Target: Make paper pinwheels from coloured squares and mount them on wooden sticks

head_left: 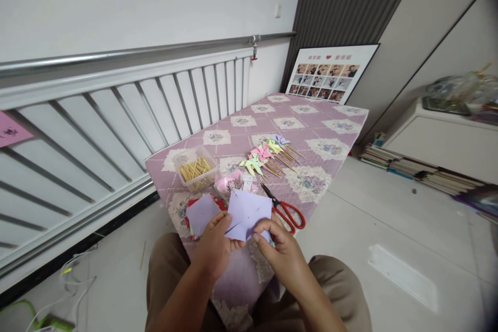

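Observation:
Both my hands hold a lavender paper square (pixel 247 212) with cuts in it, just above the near end of the table. My left hand (pixel 213 245) pinches its lower left edge. My right hand (pixel 280 251) pinches its lower right corner. Beside it on the table lies another lavender sheet (pixel 200 212) on a stack of coloured paper. Red-handled scissors (pixel 287 211) lie right of the square. A row of finished paper pinwheels on sticks (pixel 266 155) lies further up the table.
A clear box of wooden sticks (pixel 194 168) and a pink round container (pixel 229 182) stand on the patterned tablecloth (pixel 311 129). A white railing runs along the left. A photo board leans at the far end; books lie on the floor at right.

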Demonstrator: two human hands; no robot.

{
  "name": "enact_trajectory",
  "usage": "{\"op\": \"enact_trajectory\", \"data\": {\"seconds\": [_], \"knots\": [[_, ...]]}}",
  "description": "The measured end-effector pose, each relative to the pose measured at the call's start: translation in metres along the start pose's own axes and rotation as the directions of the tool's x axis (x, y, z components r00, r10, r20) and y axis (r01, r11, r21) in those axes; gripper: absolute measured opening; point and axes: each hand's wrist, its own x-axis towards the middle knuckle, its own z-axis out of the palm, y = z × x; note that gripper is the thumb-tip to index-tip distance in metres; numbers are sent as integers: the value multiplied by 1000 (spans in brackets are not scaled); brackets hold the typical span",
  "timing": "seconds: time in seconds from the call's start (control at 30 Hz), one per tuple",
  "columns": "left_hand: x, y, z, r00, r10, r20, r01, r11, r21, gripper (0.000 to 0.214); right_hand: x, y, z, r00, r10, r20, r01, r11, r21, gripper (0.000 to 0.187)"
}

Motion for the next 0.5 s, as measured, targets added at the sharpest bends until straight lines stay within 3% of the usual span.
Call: {"op": "enact_trajectory", "data": {"seconds": [0.13, 0.27, 0.5], "knots": [[-7, -3, 1, 985, 0, 174, 22, 993, -120, 42, -2, 3, 1, 1000, 16, -15, -15, 998, 63, 11], [-10, -11, -3, 956, -36, 292, 77, 989, -130, 45, -2, 5, -1, 999, 51, 9, -52, 983, 175, 13], [9, 10, -12, 944, -144, 296, 135, 990, 50, 36, -3, 0, -10, 995, 84, 47, -86, 996, 37, 12]]}}
